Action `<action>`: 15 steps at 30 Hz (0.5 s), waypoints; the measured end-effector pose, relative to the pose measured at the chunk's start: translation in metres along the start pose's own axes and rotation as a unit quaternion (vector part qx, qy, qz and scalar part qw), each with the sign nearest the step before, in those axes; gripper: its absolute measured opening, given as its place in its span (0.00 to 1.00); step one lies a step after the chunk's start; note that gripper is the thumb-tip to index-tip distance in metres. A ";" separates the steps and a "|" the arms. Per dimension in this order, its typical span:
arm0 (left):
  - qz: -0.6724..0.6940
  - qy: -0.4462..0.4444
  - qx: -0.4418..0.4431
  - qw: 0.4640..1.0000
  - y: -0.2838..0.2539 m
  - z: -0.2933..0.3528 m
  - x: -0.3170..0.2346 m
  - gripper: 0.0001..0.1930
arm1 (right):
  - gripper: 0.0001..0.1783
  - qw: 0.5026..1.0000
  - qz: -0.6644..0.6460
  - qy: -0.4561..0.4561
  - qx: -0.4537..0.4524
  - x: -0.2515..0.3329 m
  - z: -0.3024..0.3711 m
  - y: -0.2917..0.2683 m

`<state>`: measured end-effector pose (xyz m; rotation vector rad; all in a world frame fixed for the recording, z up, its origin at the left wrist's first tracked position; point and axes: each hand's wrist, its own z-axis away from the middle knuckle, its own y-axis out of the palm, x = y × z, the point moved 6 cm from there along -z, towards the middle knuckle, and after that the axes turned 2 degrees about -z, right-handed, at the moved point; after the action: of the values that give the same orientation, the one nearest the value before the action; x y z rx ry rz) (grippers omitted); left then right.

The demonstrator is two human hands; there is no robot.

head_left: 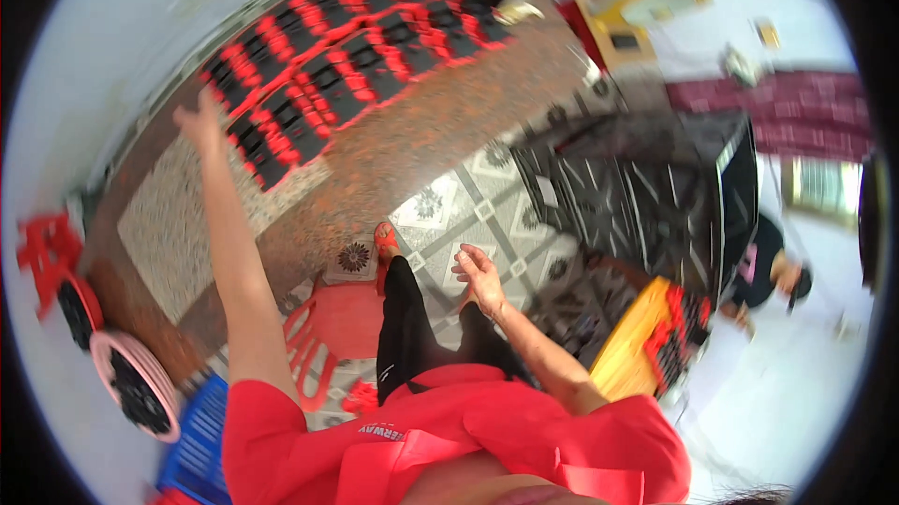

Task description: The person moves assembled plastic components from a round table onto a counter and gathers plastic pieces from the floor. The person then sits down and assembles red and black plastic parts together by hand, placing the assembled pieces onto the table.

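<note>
My left arm stretches out to the far left, and my left hand (199, 118) is at the near-left end of rows of black and red parts (345, 60) laid on a brown stone counter (417, 126). The fingers are apart, slightly blurred, and nothing shows in them. Whether they touch the closest part cannot be told. The parts look like flat black pieces with red strips between them; motion blur hides their kind. In front of my body, over the tiled floor, my right hand (479, 276) hangs with its fingers loosely bent and apart, holding nothing visible.
A red plastic chair (346, 322) stands by my legs. On the right are a large black panelled box (646, 191), a yellow container (641, 341) with red and black pieces, and another person (768, 266). A pink-rimmed basin (136, 383) and blue crate (198, 439) sit lower left.
</note>
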<state>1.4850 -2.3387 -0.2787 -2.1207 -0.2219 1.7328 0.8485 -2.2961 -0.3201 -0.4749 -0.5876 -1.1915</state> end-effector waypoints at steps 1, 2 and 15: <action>0.119 -0.081 0.050 0.988 0.025 0.055 -0.041 0.42 | 0.30 1.000 0.001 0.012 -0.023 -0.012 0.011 -0.026; 0.199 -0.088 0.074 0.973 0.020 0.069 -0.048 0.42 | 0.30 1.000 -0.002 0.010 -0.021 -0.019 0.020 -0.034; -0.004 -0.006 0.815 0.580 0.069 0.766 -0.184 0.33 | 0.20 0.892 -0.297 -0.126 -0.316 -0.151 0.185 -0.294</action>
<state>0.6949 -2.3169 -0.2603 -0.6067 0.9976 0.9387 0.4989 -2.1614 -0.2674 -1.0657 -0.5753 -1.9423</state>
